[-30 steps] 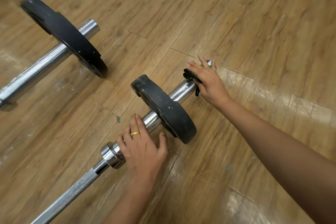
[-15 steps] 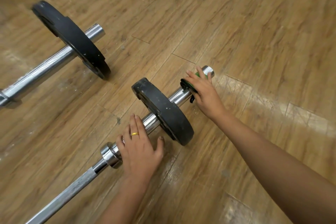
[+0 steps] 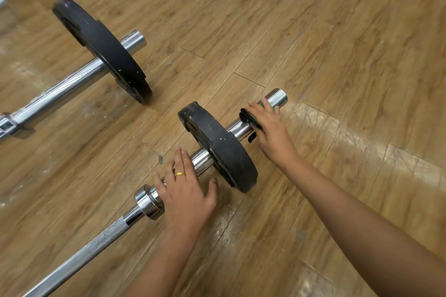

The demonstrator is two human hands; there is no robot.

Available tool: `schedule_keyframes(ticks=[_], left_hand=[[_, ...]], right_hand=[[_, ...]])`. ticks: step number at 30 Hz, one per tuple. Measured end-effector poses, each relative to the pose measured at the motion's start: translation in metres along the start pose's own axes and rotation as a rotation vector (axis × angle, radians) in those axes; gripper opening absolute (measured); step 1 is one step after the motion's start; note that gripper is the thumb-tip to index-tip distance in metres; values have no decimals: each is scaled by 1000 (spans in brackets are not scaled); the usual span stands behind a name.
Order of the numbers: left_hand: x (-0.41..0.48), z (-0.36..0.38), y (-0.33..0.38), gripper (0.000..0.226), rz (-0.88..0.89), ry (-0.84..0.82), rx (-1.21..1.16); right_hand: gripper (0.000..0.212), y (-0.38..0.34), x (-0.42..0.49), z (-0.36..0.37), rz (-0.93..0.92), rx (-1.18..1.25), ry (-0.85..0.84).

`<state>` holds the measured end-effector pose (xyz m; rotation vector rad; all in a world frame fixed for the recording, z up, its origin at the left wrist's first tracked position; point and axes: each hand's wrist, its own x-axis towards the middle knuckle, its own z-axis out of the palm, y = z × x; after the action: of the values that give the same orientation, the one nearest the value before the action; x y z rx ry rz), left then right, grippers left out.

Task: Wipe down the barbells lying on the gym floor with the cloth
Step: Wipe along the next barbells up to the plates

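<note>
1. The near barbell (image 3: 144,201) lies on the floor (image 3: 313,31), running from lower left up to its bare chrome tip (image 3: 277,97) at centre right. One black plate (image 3: 217,147) sits on its sleeve and props the bar off the boards.
2. The right hand (image 3: 268,128) lies over the sleeve outboard of the plate. Its fingers (image 3: 257,106) curl over the top and pin a dark, green-edged cloth (image 3: 246,116) against the chrome.
3. The cloth sits between plate and tip, wrapped part-way round the sleeve, with a loose strap hanging below. Wrapped this way, it probably covers much of the round in one pass.
4. The left hand (image 3: 185,190) rests on the sleeve inboard of the plate, just beside the collar. Its fingers lie nearly straight across the bar, the thumb is spread toward the plate, and it grips nothing. A ring (image 3: 180,173) shows on one finger.
5. That flat press likely keeps the bar from rolling on its plate while the other hand rubs.
6. The step in hand looks like the outer sleeve. The knurled shaft seems left to do.
7. The far barbell (image 3: 60,91) lies well apart at upper left, with no hand on it, so it is probably next.
</note>
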<state>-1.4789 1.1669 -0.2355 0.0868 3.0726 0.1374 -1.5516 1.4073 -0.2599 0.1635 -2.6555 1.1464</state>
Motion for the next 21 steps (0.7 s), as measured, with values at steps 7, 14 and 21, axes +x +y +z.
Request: schedule_keyframes(ticks=[7, 14, 21], left_hand=[[13, -8, -4, 85, -27, -19, -7], [30, -20, -24, 82, -69, 5, -47], [65, -26, -43, 71, -97, -87, -45]], right_hand=[[69, 5, 14, 4, -47, -85, -3], [50, 9, 52, 2, 62, -64, 31], [50, 5, 73, 15, -9, -67, -61]])
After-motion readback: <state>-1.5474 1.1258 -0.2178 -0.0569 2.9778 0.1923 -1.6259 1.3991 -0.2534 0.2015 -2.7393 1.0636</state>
